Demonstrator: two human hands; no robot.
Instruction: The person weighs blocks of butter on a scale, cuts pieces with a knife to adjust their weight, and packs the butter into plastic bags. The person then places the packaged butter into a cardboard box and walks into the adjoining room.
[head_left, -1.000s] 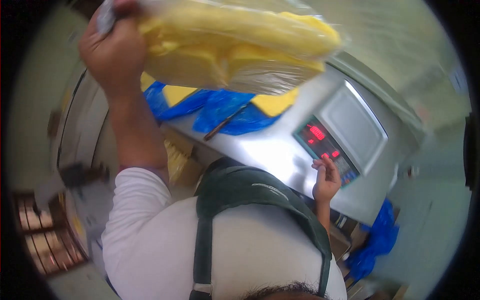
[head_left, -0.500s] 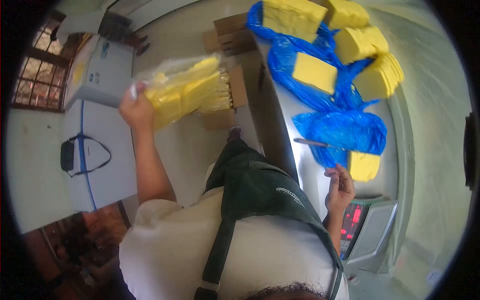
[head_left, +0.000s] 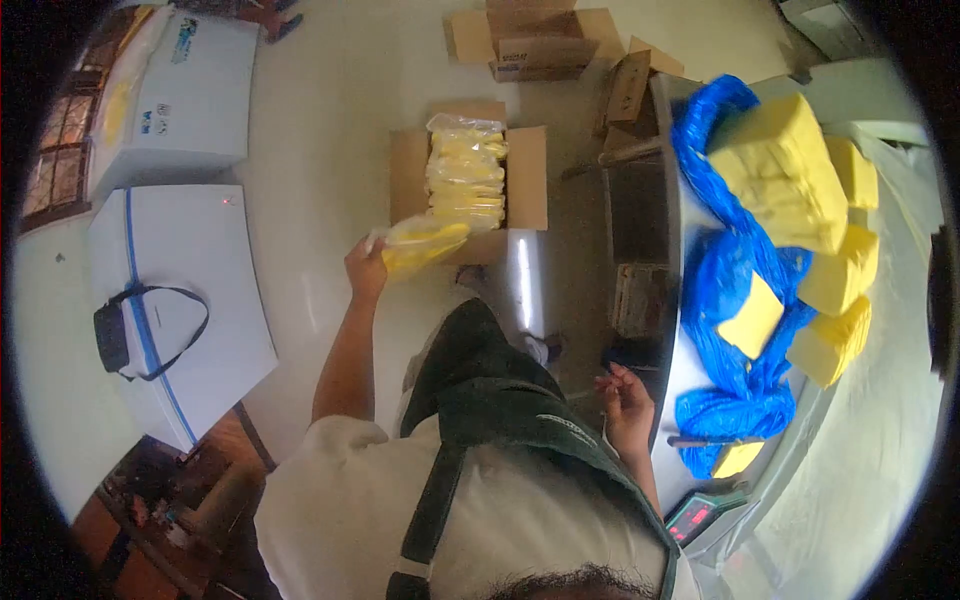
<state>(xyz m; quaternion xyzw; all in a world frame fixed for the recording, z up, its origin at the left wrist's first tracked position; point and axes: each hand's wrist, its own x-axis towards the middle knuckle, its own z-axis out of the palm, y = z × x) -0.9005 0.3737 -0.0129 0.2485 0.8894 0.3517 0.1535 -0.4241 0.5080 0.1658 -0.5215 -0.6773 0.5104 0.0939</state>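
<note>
Our left hand (head_left: 366,268) grips a clear bag (head_left: 425,247) of something yellow near the box (head_left: 526,182).

We have those fingers clamped on the bag's near end — its far end is over the box's near flap, contact unclear, with similar bags (head_left: 467,178) packed ahead of the hand. Our right hand (head_left: 628,408), fingers loosely curled and apart, is beside the table (head_left: 690,375) — blue plastic (head_left: 738,272), yellow blocks (head_left: 782,178) and a knife (head_left: 712,442) to its right.
</note>
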